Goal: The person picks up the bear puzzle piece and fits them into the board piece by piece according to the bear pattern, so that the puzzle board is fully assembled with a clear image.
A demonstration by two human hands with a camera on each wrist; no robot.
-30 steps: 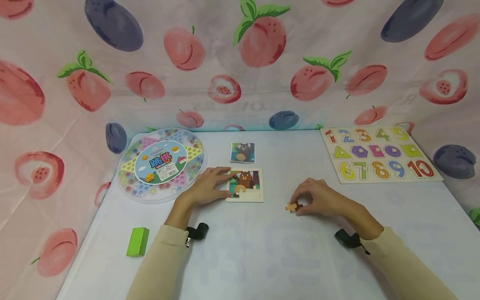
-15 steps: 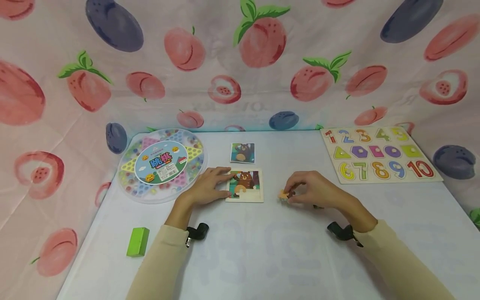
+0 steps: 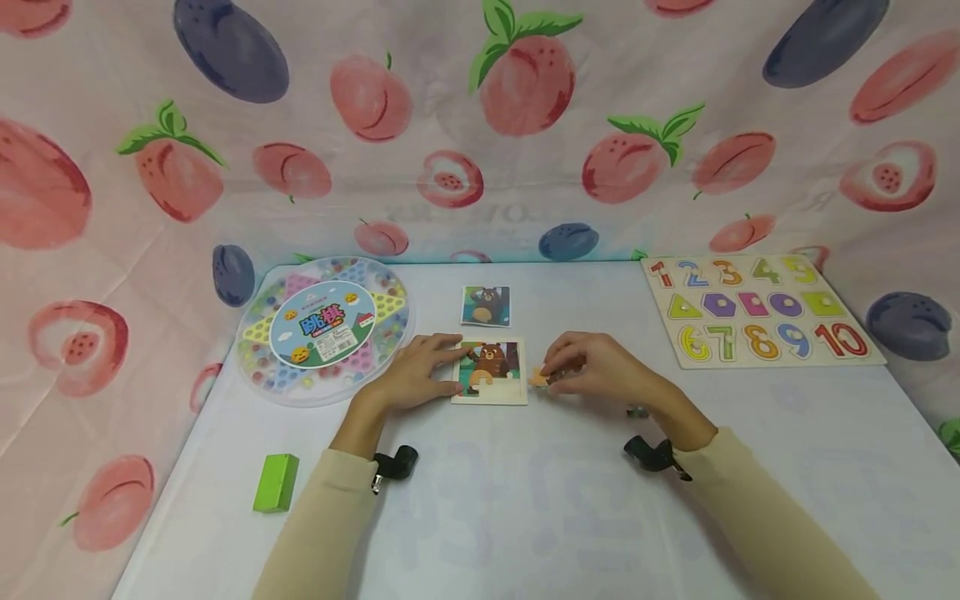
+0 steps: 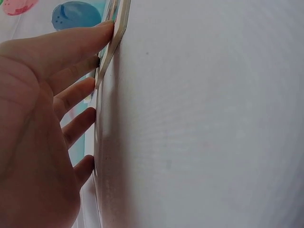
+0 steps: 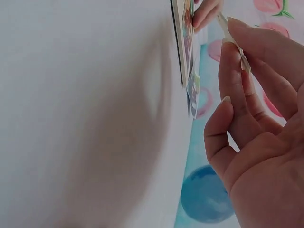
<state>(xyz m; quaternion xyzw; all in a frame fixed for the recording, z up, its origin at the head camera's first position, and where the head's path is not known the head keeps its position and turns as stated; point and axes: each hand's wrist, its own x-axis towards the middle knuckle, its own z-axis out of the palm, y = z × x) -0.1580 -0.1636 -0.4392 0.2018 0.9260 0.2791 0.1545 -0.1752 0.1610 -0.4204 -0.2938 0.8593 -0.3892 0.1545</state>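
Note:
A bear jigsaw puzzle in a pale frame [image 3: 501, 385] lies mid-table, with a bare patch along its lower right. My left hand [image 3: 408, 375] rests at its left side, fingers spread and fairly straight, thumb and fingertips touching the frame. Just right of the frame, my right hand [image 3: 600, 367] pinches an orange and brown puzzle piece [image 3: 537, 378] between thumb and fingers. In the right wrist view this piece [image 5: 234, 42] is seen edge-on, held above the table. Another small dark puzzle piece [image 3: 637, 412] lies on the cloth below my right wrist.
A bear picture card [image 3: 486, 306] lies behind the puzzle. At the left are a round Chinese checkers set [image 3: 322, 329] and a green block [image 3: 276, 483]. A number and shape board [image 3: 761, 310] sits at the back right, before a fruit-print curtain [image 3: 525, 208].
My right hand has lifted the puzzle piece and carried it left, near the frame. The dark piece beneath that arm has come into view. My left hand stays put.

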